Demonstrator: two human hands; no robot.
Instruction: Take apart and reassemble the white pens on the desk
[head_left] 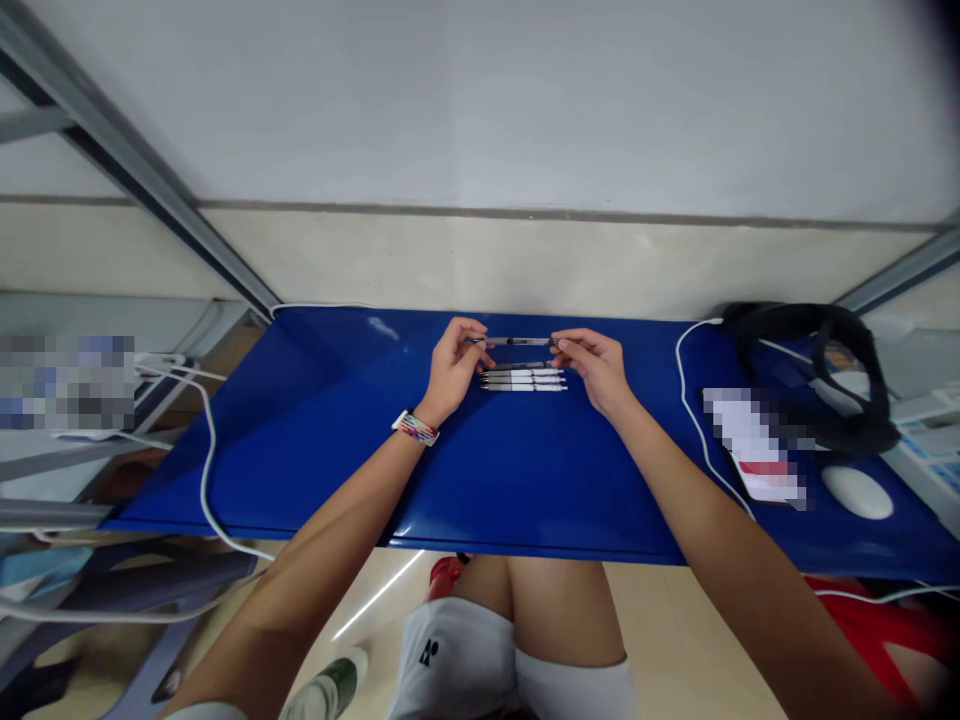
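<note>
Between my two hands a slim pen [517, 342] is held level, one end in each hand. My left hand [454, 365] pinches its left end, the thumb and fingers closed on it. At the other end, my right hand [589, 362] grips it with thumb and forefinger. Just below, several white and dark pens [525, 380] lie side by side on the blue tabletop [525, 470], their dark tips pointing left. The row's top pen is partly hidden by my fingertips. A patterned band [415, 427] circles my left wrist.
On the right lie a black headset-like strap [817, 370], a phone with a blurred screen [754, 450] and a white mouse [857, 492]. A white cable [684, 375] runs beside them. Another cable [210, 460] hangs over the left edge. A wall [495, 260] stands behind the tabletop.
</note>
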